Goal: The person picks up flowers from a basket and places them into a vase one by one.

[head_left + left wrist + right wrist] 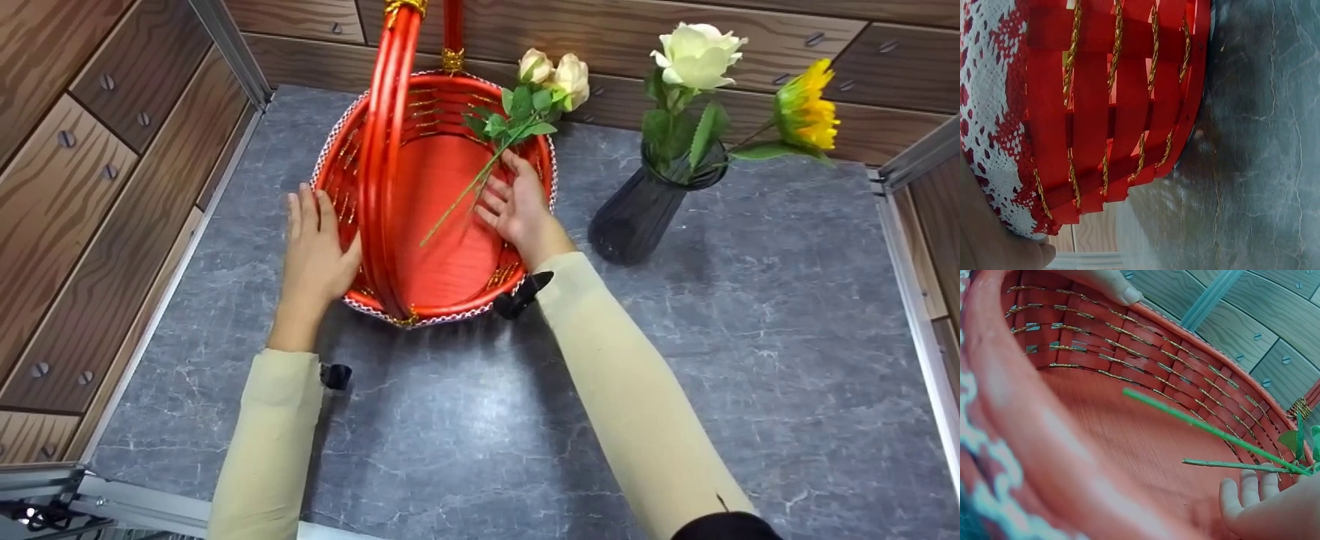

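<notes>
A round red woven basket (pixel 450 270) with a tall handle stands on the grey table. On its left side my left hand (pixel 315 247) grips the rim, thumb over the inside, fingers along the outer wall. The left wrist view has part of this hand (pixel 999 230) against the lace-trimmed edge. Over the basket's right side, my right hand (pixel 517 210) pinches the stems of pale roses (pixel 570 79). Two green stems (pixel 1202 424) slant over the basket floor in the right wrist view, their lower ends free. The other right fingers are loosely spread; its thumb is hidden.
To the right stands a dark, tilted-looking vase (pixel 634 217), holding a white rose (pixel 699 56) and a yellow flower (pixel 810 109) that leans out rightward. Wood-patterned panels (pixel 82 202) border the table at left and back. The basket's handle (pixel 382 165) arches high between my hands.
</notes>
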Demonstrator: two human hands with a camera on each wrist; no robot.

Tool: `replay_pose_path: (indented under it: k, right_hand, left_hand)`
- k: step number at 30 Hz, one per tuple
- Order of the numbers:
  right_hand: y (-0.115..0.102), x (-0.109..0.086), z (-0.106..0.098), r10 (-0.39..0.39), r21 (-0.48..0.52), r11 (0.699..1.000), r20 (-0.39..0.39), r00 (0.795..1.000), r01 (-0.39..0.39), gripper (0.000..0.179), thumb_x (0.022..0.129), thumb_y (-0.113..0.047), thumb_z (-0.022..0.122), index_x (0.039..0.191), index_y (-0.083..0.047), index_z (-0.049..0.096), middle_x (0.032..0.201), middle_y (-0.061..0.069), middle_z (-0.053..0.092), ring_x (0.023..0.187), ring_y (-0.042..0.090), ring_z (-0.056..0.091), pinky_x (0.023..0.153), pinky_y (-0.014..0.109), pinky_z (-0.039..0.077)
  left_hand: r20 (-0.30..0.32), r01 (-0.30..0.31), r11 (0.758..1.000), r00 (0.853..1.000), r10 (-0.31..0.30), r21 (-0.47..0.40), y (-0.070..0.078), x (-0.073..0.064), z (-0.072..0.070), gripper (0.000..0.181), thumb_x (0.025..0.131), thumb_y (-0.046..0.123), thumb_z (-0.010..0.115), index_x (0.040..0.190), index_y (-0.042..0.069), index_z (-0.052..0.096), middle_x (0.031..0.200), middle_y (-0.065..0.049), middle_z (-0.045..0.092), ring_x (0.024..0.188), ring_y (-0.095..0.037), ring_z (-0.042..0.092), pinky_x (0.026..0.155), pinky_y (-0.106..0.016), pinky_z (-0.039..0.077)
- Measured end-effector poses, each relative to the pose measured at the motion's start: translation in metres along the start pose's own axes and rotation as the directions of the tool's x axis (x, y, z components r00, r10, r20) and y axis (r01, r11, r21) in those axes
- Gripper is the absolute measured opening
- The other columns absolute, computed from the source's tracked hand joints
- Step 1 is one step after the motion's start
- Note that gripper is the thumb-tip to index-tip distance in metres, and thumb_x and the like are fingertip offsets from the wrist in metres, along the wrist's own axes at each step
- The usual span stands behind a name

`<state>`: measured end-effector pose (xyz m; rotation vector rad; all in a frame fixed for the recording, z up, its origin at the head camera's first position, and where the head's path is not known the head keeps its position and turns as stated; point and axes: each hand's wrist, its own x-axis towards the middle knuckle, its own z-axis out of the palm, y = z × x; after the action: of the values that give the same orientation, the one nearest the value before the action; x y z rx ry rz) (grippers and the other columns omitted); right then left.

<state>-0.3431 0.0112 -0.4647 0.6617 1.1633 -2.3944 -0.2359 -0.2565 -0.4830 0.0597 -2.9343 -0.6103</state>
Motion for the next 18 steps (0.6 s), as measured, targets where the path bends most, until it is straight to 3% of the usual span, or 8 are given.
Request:
replay_pose_path:
  k: [5, 13, 18]
  right_hand:
    - [0.0008, -0.0005, -0.0003, 0.005, -0.013, 1.0, 0.032, 0.999, -0.005, 0.038, 0.093, -0.039, 0.043, 0.131, -0.034, 0.048, 0.139, 0.007, 0.041, 0.125, 0.027, 0.039, 0.101, 0.045, 0.032]
    - [0.004, 0.002, -0.0003, -0.025, -0.074, 0.997, 0.046, 0.999, 0.028, 0.045, 0.095, -0.039, 0.038, 0.137, -0.022, 0.044, 0.147, 0.011, 0.027, 0.132, 0.029, 0.027, 0.106, 0.042, 0.024]
    - [0.0079, 0.0005, 0.0011, -0.073, -0.124, 0.989, 0.06, 0.995, 0.08, 0.04, 0.094, -0.035, 0.045, 0.127, -0.015, 0.052, 0.125, 0.01, 0.043, 0.111, 0.025, 0.044, 0.099, 0.039, 0.034]
  left_hand:
    - [-0.005, 0.001, 1.0, 1.0, 0.0, 0.003, 0.0001, 0.0002, -0.0001, 0.084, 0.09, 0.061, 0.028, 0.146, 0.0, 0.011, 0.152, -0.016, -0.008, 0.136, -0.026, -0.018, 0.111, -0.047, 0.004]
    - [0.006, 0.003, 1.0, 1.0, -0.004, 0.009, 0.0005, -0.0005, -0.0008, 0.083, 0.091, 0.059, 0.027, 0.146, 0.001, 0.009, 0.151, -0.014, -0.011, 0.135, -0.026, -0.02, 0.111, -0.044, 0.0]
    - [0.001, -0.003, 1.0, 1.0, 0.003, 0.011, -0.0002, 0.0002, 0.0004, 0.081, 0.091, 0.057, 0.029, 0.146, 0.0, 0.01, 0.151, -0.016, -0.01, 0.136, -0.027, -0.018, 0.111, -0.045, 0.002]
